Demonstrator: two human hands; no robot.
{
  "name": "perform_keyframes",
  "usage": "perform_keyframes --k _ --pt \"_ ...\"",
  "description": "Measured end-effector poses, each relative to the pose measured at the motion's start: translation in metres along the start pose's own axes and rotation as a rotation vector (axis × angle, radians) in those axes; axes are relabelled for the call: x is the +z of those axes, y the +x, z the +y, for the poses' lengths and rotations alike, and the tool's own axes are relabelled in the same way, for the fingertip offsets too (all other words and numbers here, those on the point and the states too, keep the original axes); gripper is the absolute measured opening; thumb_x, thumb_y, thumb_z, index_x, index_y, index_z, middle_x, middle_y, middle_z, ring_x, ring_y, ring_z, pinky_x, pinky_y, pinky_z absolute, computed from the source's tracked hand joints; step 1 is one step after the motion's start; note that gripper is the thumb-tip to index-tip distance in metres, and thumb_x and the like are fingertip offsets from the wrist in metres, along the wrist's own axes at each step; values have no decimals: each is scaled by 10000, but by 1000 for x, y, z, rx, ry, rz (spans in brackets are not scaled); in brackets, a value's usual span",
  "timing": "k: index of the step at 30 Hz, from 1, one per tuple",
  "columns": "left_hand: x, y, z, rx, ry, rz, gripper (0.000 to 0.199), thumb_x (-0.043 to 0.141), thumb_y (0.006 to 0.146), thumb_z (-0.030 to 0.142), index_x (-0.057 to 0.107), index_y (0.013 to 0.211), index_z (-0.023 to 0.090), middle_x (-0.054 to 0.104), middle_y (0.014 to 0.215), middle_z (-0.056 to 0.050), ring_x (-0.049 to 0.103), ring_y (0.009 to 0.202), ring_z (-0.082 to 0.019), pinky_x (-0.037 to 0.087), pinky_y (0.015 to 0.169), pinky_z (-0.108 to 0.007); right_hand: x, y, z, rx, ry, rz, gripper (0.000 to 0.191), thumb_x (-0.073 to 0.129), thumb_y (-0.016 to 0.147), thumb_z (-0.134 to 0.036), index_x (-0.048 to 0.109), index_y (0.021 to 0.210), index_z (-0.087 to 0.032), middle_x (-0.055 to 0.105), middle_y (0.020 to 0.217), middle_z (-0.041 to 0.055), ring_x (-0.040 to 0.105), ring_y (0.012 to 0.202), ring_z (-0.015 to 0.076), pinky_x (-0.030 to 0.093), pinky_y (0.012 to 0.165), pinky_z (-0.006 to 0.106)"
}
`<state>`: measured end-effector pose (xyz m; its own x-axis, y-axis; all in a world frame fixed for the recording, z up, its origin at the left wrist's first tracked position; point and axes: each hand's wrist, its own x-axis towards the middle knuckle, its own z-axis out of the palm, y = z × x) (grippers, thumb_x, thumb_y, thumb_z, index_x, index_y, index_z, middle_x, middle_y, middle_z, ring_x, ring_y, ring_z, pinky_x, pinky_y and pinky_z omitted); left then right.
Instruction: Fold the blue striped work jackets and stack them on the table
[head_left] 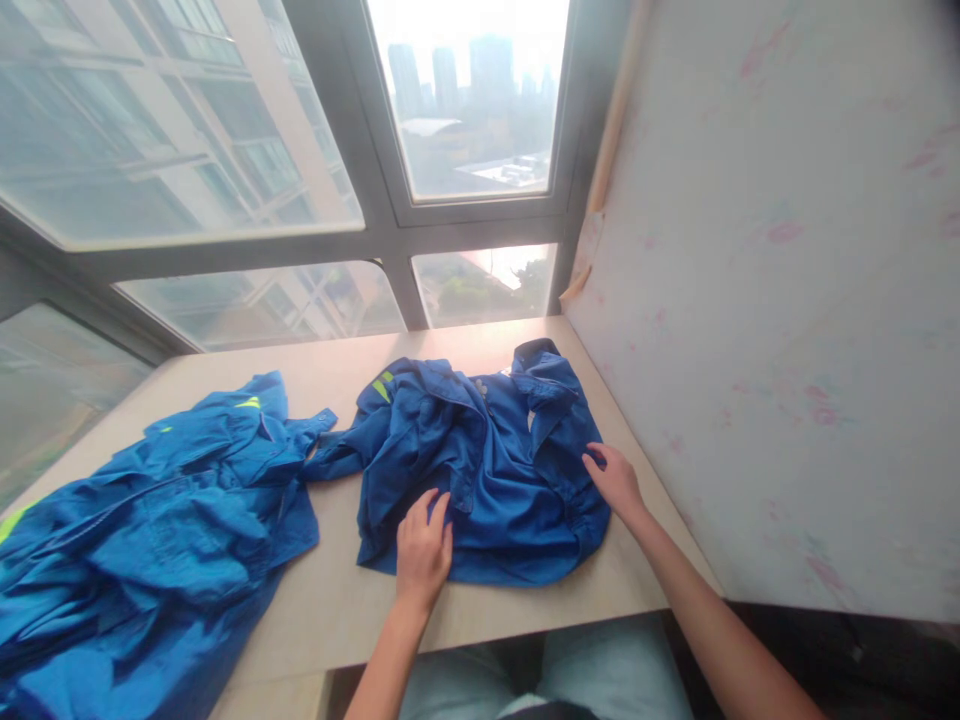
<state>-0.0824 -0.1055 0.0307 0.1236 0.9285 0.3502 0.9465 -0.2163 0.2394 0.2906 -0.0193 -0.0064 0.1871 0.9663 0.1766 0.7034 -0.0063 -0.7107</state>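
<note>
Nearest us, our left hand (424, 545) was loosely open over the lower part of a blue jacket (499, 470), gripping nothing; slightly farther, our right hand (613, 478), half open and empty, was at the jacket's right edge. It lay rumpled on the counter (349, 600), before the window (472, 130).

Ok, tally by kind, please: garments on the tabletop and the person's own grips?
Blue garments: 2 (left garment, right garment)
Bare-handed grips: 2 (left grip, right grip)
Total: 4
</note>
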Motion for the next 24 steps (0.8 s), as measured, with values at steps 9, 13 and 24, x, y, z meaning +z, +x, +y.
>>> perform_keyframes --k 9,13,24 --pt "-9 32 11 177 -131 151 245 555 912 142 710 1090 209 656 1186 -128 614 1099 -266 514 911 -412 5 101 -53 -93 76 130 423 572 747 -236 645 1158 -167 568 1346 165 504 1284 316 419 1085 527" --pt "-26 29 21 126 -304 199 198 532 927 138 692 1018 212 686 1114 -85 622 1073 -228 502 939 -402 -10 107 -77 -173 89 47 170 581 774 -248 689 894 -195 705 1079 105 638 1072 275 483 1011 465" --pt "-66 -23 44 -468 -738 182 149 683 805 310 759 923 261 742 847 -55 679 738 -205 540 805 -304 -76 -11 -194 -574 103 41 182 584 939 -358 724 926 -242 643 813 59 608 811 203 511 823 354"
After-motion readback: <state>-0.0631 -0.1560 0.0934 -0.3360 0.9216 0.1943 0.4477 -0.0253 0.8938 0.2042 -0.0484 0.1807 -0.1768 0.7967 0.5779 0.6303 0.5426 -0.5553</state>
